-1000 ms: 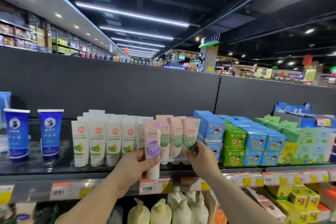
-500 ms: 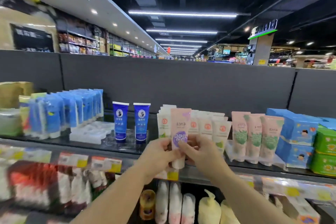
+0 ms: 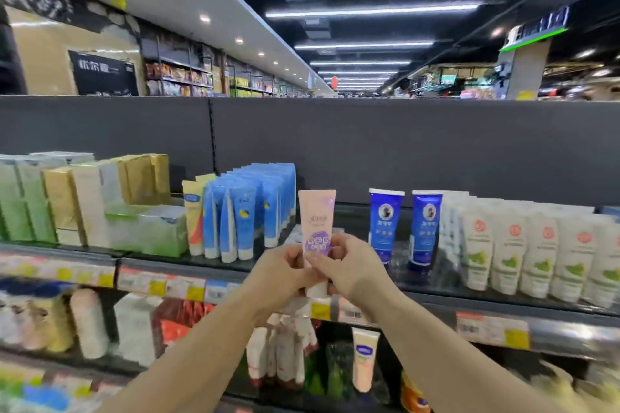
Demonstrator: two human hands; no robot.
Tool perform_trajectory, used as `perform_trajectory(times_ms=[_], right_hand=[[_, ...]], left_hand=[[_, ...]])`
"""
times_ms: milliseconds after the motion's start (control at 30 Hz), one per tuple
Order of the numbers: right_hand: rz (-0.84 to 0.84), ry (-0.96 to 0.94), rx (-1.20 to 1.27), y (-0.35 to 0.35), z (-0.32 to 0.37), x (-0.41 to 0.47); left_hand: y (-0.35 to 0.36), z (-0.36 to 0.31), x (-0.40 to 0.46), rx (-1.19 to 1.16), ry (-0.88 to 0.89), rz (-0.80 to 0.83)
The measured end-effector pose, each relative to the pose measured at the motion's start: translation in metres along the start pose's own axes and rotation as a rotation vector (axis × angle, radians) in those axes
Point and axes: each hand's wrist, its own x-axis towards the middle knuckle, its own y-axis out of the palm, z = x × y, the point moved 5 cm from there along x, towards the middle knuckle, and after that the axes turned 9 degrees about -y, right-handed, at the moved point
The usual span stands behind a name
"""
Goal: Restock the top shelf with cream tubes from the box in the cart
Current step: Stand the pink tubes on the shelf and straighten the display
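Note:
A pink cream tube (image 3: 316, 215) with a purple label stands upright, cap down, in front of the top shelf (image 3: 174, 265). My left hand (image 3: 280, 273) grips its lower part from the left. My right hand (image 3: 349, 266) pinches it from the right, thumb on the label. The tube hovers over a gap in the shelf between light blue tubes (image 3: 248, 211) on the left and two dark blue tubes (image 3: 385, 223) on the right. The box and the cart are out of view.
White tubes with green leaves (image 3: 523, 245) fill the shelf to the right. Green and gold boxes (image 3: 84, 201) stand at the left. A grey back panel (image 3: 402, 144) rises behind. Price tags (image 3: 161, 285) line the shelf edge; lower shelves hold more goods.
The view has swung left along the shelf. Both hands carried the pink tube leftward, from the green-labelled pink tubes to the gap by the blue tubes. My right hand joined the grip.

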Motion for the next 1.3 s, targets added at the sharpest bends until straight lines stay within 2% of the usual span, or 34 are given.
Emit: perform_trajectory(times_ms=[100,233,333,400,500,800,967,1133,1300], right_hand=[[-0.024,-0.005,0.011,0.014,0.013,0.011],[-0.126,0.0,-0.006,0.013,0.017,0.036],[-0.201,0.001,-0.071,0.009,0.009,0.065],[-0.236,0.018,-0.123,0.01,0.001,0.086],[-0.267,0.066,-0.188,0.016,-0.013,0.111],[-0.214,0.094,-0.217,0.039,-0.041,0.148],[-0.17,0.142,-0.288,0.046,-0.045,0.153],[-0.198,0.207,-0.316,0.041,-0.05,0.152],[-0.195,0.176,-0.319,0.029,-0.033,0.138]], left_hand=[[-0.023,-0.002,0.012,0.015,-0.009,0.047],[-0.048,-0.007,0.028,0.101,0.058,0.001],[-0.058,0.003,0.04,0.393,0.126,-0.104],[-0.049,0.013,0.043,0.628,0.148,-0.043],[-0.038,0.022,0.049,0.781,0.21,0.035],[-0.04,0.02,0.059,0.809,0.204,0.135],[-0.043,0.022,0.058,0.799,0.224,0.135],[-0.042,0.022,0.059,0.815,0.21,0.142],[-0.043,0.021,0.055,0.779,0.2,0.11]])
